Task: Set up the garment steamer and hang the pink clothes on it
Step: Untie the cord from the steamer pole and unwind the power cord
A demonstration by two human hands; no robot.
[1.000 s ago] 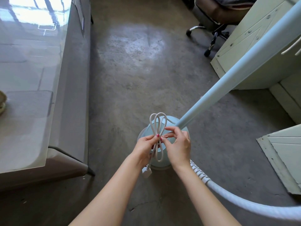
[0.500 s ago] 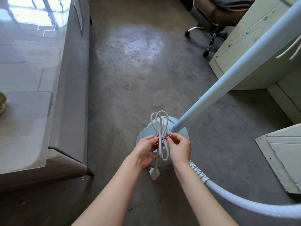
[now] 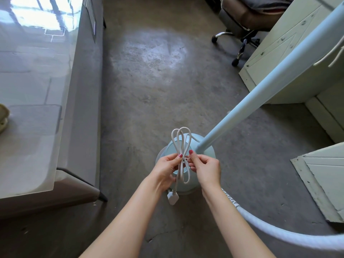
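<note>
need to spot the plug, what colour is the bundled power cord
White, clearest in the head view: the looped white power cord.

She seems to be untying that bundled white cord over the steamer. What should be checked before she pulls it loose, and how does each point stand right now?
1. Both hands on the bundle: ok. The left hand and right hand pinch the power cord at its middle.
2. Twist tie off: not ok, it sits around the cord between the fingertips.
3. Plug free: ok, it dangles below the left hand.
4. Steamer base standing on the floor: ok, with the pole fitted.
5. Hose clear of the cord: ok, it runs off to the right.
6. Wall socket within reach: cannot tell, none in view.
</note>
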